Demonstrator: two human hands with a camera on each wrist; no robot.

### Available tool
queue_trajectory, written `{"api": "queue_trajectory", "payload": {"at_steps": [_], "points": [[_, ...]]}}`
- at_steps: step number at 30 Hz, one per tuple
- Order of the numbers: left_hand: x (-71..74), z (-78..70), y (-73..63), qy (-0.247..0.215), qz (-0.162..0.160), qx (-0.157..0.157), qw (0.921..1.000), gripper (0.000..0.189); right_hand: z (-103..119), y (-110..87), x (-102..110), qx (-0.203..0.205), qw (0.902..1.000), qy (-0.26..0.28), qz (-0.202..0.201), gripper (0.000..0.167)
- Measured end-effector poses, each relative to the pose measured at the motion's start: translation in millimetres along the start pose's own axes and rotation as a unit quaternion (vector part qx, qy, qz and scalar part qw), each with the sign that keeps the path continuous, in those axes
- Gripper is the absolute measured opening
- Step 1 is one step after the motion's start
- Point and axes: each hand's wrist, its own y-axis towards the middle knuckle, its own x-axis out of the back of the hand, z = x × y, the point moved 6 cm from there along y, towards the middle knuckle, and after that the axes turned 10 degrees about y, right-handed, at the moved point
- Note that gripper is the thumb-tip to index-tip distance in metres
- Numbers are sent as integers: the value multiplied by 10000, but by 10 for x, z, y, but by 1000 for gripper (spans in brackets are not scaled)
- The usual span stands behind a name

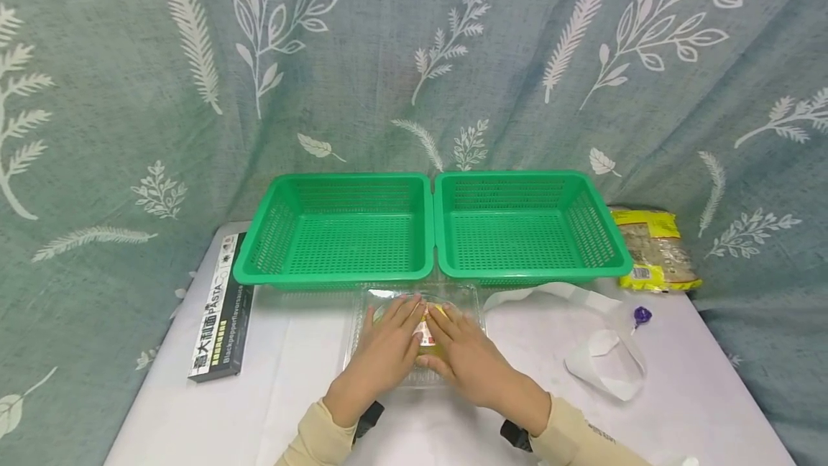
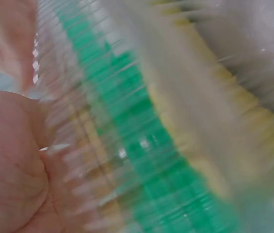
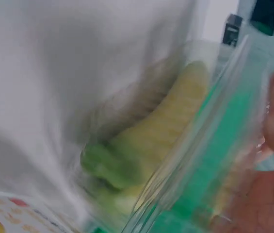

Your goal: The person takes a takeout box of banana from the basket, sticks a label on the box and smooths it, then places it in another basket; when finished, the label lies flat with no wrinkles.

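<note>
A clear plastic clamshell box (image 1: 423, 378) lies in front of the two baskets. My left hand (image 1: 388, 345) and right hand (image 1: 467, 352) rest on its top, fingers fairly straight and fingertips almost meeting. Between them shows a white-and-red label (image 1: 425, 329) with yellow around it. Through the box wall, the right wrist view reveals a long yellow thing with green ends (image 3: 151, 119), banana-like in shape; its exact kind is unclear. The ribbed wall (image 2: 122, 111) is blurred in the left wrist view. Both hands hide much of the lid.
Two green baskets (image 1: 336, 277) (image 1: 537, 273) stand side by side behind the box. A black-and-white pasta box (image 1: 223, 315) lies left. At right are a crumpled white strip (image 1: 608, 376), a purple-wrapped lollipop (image 1: 642, 316) and a yellow-edged food bag (image 1: 656, 250). A patterned curtain (image 1: 388, 56) hangs behind.
</note>
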Motion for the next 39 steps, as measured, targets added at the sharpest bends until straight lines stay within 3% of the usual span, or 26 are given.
{"api": "queue_trajectory", "payload": {"at_steps": [6,14,19,28,35,39], "points": [[-18,15,-11,272,54,132,9995,51,19,-57,-63,-53,9990,201,384,86],[-31,19,-39,267,403,410,9980,51,13,-43,-114,-150,9995,35,281,89],[-31,36,-26,161,417,464,9979,52,38,-112,-120,-189,9986,255,415,88],[-44,58,-28,240,533,538,9968,53,36,-6,-113,-192,9992,-333,114,89],[-33,38,-27,240,474,567,9970,51,85,-137,-149,-164,9997,-33,191,83],[-20,39,-21,220,505,556,9969,51,80,-106,-115,-154,9996,-186,153,84]]}}
